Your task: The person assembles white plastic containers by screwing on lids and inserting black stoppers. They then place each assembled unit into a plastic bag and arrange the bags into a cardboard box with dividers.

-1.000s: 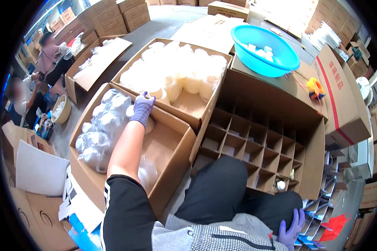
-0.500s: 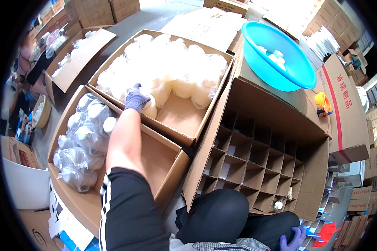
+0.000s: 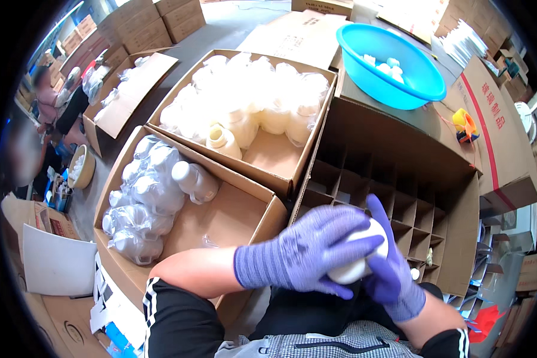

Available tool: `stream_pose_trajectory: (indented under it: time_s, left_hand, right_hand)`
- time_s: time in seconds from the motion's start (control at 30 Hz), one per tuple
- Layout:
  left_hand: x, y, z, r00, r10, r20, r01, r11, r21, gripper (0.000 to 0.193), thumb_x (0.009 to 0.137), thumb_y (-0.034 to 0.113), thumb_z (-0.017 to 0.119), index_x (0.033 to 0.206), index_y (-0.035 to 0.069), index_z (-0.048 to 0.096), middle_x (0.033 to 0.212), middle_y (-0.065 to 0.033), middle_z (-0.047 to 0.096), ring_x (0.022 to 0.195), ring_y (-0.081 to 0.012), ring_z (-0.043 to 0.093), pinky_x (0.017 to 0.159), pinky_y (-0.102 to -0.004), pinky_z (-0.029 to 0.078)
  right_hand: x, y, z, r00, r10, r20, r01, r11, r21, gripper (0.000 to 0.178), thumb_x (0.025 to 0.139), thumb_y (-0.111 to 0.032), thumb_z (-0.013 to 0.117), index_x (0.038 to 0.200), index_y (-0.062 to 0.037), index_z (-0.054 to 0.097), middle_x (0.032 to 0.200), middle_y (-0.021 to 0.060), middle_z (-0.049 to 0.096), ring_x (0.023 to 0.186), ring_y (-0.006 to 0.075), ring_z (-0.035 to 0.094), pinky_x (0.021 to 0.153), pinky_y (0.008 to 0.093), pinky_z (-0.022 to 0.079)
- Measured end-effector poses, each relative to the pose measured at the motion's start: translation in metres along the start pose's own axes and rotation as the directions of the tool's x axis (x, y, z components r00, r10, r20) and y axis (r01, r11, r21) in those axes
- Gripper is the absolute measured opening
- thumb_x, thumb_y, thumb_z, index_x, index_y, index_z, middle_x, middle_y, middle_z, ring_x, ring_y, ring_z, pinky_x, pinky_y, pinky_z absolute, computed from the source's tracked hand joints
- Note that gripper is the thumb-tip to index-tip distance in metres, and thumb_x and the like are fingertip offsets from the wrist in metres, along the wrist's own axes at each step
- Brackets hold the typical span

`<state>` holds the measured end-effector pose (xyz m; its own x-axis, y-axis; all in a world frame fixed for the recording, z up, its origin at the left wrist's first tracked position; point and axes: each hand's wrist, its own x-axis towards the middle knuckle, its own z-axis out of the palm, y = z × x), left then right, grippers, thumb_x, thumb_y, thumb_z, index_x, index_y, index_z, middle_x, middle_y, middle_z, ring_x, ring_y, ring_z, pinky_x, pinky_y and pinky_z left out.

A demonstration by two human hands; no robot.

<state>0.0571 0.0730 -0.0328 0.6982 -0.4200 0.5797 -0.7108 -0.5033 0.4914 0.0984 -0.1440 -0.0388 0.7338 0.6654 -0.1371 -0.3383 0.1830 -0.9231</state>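
Both my gloved hands are closed around a white, rounded bottle (image 3: 347,269) above my lap. My left hand (image 3: 307,247) covers its near-left side, with the fingers over the top. My right hand (image 3: 397,283) grips the other side. Much of the bottle is hidden by the purple gloves. Just beyond stands a tall carton with cardboard dividers (image 3: 404,207); a small white cap (image 3: 414,274) shows in one cell. The far carton (image 3: 274,160) holds several cream bottles, and an uncovered one (image 3: 222,141) leans at its near side.
Left of me, an open carton (image 3: 232,218) holds bagged bottles (image 3: 155,185) and a loose white-capped bottle (image 3: 194,181). A blue basin (image 3: 394,89) with small white pieces stands at the far right, near an orange tape dispenser (image 3: 465,125). Other people (image 3: 59,107) are at the far left.
My left hand has come back from the far carton to above my lap. My right hand has risen from beside my knee, and both now hold a white bottle.
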Motion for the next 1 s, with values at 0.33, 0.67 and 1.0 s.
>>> stream_pose_trajectory:
  time_s: [0.33, 0.67, 1.0]
  left_hand:
    - [-0.166, -0.388, -0.096, 0.072, -0.851, -0.521, 0.864, -0.208, 0.459, 0.073, 0.083, 0.053, 0.068, 0.135, 0.003, 0.055, 0.130, -0.0230, 0.062, 0.125, -0.0363, 0.057, 0.104, -0.0446, 0.047]
    - [-0.153, -0.375, -0.082, 0.019, -0.858, -0.514, 0.878, -0.231, 0.419, 0.061, 0.076, 0.045, 0.073, 0.126, 0.012, 0.063, 0.127, -0.0192, 0.065, 0.121, -0.0341, 0.061, 0.101, -0.0431, 0.049]
    - [-0.102, -0.055, -0.111, 0.502, -0.389, -0.772, 0.402, 0.896, -0.189, 0.072, 0.074, 0.020, 0.078, 0.136, 0.001, 0.046, 0.129, -0.0112, 0.052, 0.122, -0.0252, 0.051, 0.109, -0.0400, 0.039]
  right_hand:
    - [0.130, 0.061, -0.102, 0.920, -0.318, 0.230, 0.264, 0.067, -0.962, 0.078, 0.079, -0.035, 0.074, 0.148, -0.0151, 0.045, 0.141, 0.0199, 0.046, 0.123, 0.0411, 0.048, 0.106, 0.0479, 0.040]
    - [0.132, 0.093, -0.099, 0.976, -0.080, 0.202, 0.198, -0.065, -0.978, 0.089, 0.078, -0.048, 0.075, 0.151, -0.0132, 0.040, 0.153, 0.0226, 0.036, 0.137, 0.0459, 0.038, 0.114, 0.0532, 0.032]
    - [0.023, 0.012, -0.099, 0.999, -0.015, -0.042, -0.010, 0.841, -0.541, 0.091, 0.087, -0.058, 0.067, 0.157, -0.0126, 0.030, 0.159, 0.0186, 0.030, 0.143, 0.0388, 0.036, 0.118, 0.0474, 0.031]
